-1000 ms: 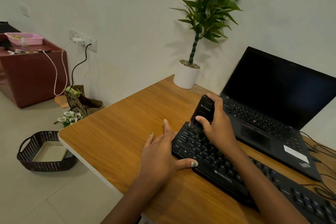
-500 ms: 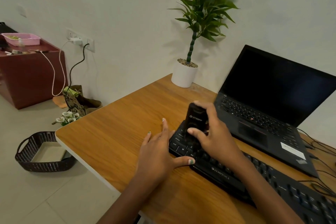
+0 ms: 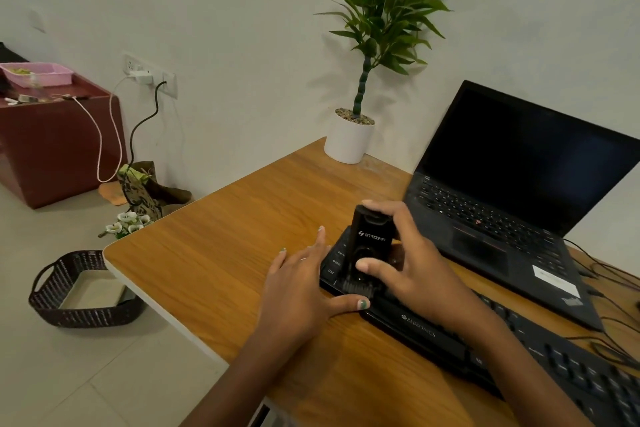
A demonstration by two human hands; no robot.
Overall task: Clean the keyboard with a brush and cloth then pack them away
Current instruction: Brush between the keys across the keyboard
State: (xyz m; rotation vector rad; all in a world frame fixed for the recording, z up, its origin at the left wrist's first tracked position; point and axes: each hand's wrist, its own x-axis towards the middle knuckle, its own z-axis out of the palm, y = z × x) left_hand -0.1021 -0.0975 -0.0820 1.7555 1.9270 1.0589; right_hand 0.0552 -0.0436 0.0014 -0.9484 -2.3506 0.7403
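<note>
So the right hand (image 3: 412,267) is wrapped around the brush (image 3: 369,246), thumb across the front, other fingers curled over the top and far side, bristles down on the left end of the keyboard (image 3: 450,333). The left hand (image 3: 299,284) lies flat with straight fingers on the desk (image 3: 225,253), thumb stretched out touching the keyboard's near-left corner, looks like it's bracing it.

The brush looks like a light hard-plastic block with soft bristles, so I'd guess it takes almost no force. The smooth casing could slip, so gripping it by the sides the way it's held now seems right. The keyboard is long, stiff and probably slides easily on the smooth wood, hence the bracing. Keycaps can pop off if you dig in, so go gently.

Room-wise: left of the left hand is a good stretch of open desk before the rounded edge. Just beyond the right hand sits an open laptop (image 3: 502,218), close behind the keyboard, so forward strokes are tight. Cables (image 3: 609,274) trail off far right. A potted plant (image 3: 349,139) stands well beyond both hands. The basket (image 3: 83,319) on the floor, off to the left below the edge, is probably where things get packed. I can't see any cloth.
</note>
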